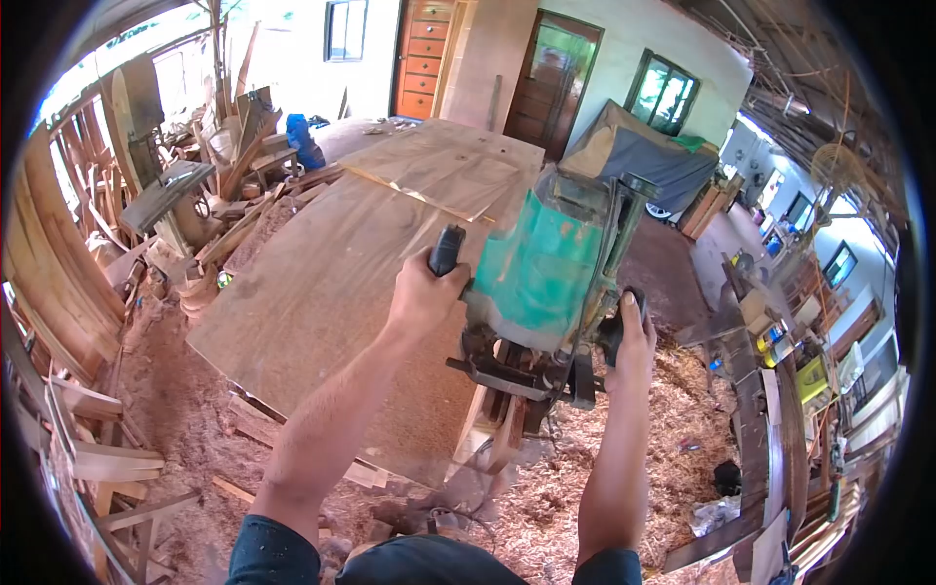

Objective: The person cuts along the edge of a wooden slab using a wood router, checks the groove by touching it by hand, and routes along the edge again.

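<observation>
A green plunge router is held upright in front of me by its two side handles. My left hand is closed around the black left handle. My right hand grips the right handle, its thumb resting up along the black knob. Beneath the dark router base, narrow wooden pieces stick out toward me. The router bit is hidden, and I cannot tell whether the base touches the wood. A power cord runs down the router's right side.
A large plywood-topped table lies ahead and left, with a thin wood strip on it. Shavings cover the floor. Scrap wood and a bench machine stand left; boards line the right. A covered vehicle is behind.
</observation>
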The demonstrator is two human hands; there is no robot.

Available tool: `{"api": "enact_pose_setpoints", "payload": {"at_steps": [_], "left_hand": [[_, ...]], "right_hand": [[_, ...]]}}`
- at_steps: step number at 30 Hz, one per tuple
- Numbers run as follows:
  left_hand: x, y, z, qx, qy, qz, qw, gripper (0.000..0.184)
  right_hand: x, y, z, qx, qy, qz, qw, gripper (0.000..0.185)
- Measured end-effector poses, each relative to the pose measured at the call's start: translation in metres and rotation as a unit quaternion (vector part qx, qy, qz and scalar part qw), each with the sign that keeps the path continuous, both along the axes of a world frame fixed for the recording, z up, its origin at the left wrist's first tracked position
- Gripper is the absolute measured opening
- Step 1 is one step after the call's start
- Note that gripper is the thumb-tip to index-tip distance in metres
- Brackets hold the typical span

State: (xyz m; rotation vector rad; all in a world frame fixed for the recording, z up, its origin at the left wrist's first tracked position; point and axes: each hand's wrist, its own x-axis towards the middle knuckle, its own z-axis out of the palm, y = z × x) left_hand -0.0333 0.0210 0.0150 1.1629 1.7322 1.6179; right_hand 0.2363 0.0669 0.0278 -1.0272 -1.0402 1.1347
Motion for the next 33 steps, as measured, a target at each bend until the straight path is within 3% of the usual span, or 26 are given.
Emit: {"api": "enact_pose_setpoints", "payload": {"at_steps": [8,23,26,29,30,33], "left_hand": [[0.0,-0.006,-0.015,0.025,-0.001,-0.003,1.0,0.034],[-0.001,-0.007,-0.019,0.04,0.005,-0.002,0.999,0.032],[0.001,-0.007,-0.022,0.054,-0.017,-0.005,0.998,0.031],[0.004,-0.016,-0.014,0.044,-0.02,-0.007,0.999,0.029],[0.004,-0.018,-0.017,0.05,-0.021,-0.006,0.999,0.029],[0.003,-0.02,-0.027,0.059,-0.029,-0.01,0.998,0.028]], "right_hand": [[-0.005,-0.008,-0.01,0.05,0.0,-0.051,0.997,0.038],[0.003,-0.009,-0.021,0.057,-0.007,-0.02,0.998,0.042],[0.001,-0.011,-0.022,0.048,0.011,-0.031,0.998,0.046],[-0.012,-0.015,-0.023,0.06,0.051,-0.112,0.991,0.045],[-0.006,-0.018,-0.025,0.061,0.049,-0.068,0.995,0.05],[-0.002,-0.015,-0.036,0.051,0.068,-0.081,0.993,0.053]]}}
